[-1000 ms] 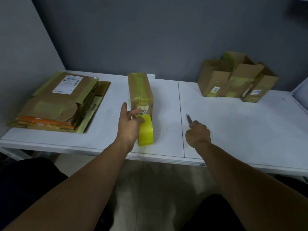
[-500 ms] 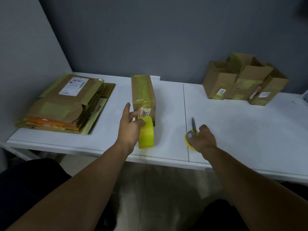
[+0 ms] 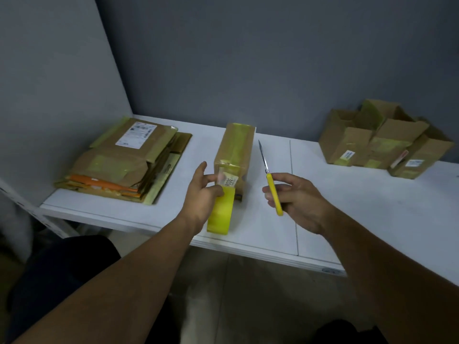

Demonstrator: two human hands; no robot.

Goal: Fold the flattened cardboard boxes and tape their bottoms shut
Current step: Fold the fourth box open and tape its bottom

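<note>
Above the desk's (image 3: 372, 207) front edge, my right hand (image 3: 298, 197) has lifted the scissors (image 3: 272, 187), fingers curled round them; my left hand (image 3: 201, 197) grips the tape roll (image 3: 221, 214) against the box (image 3: 236, 147). Cutting looks due next.

The only legible text is "300", in dark digits turned sideways on a small white label (image 3: 229, 181). It sits on the near end of the cardboard box (image 3: 234, 147) at the centre of the frame, just above the yellow tape roll (image 3: 219, 214) and beside the fingers of the left hand (image 3: 202, 194). The white shipping label (image 3: 136, 133) on top of the stack of flattened boxes (image 3: 116, 167), centre left, carries print too small to read. The stickers (image 3: 346, 155) on the folded boxes (image 3: 352, 142) at the right are blurred beyond reading
</note>
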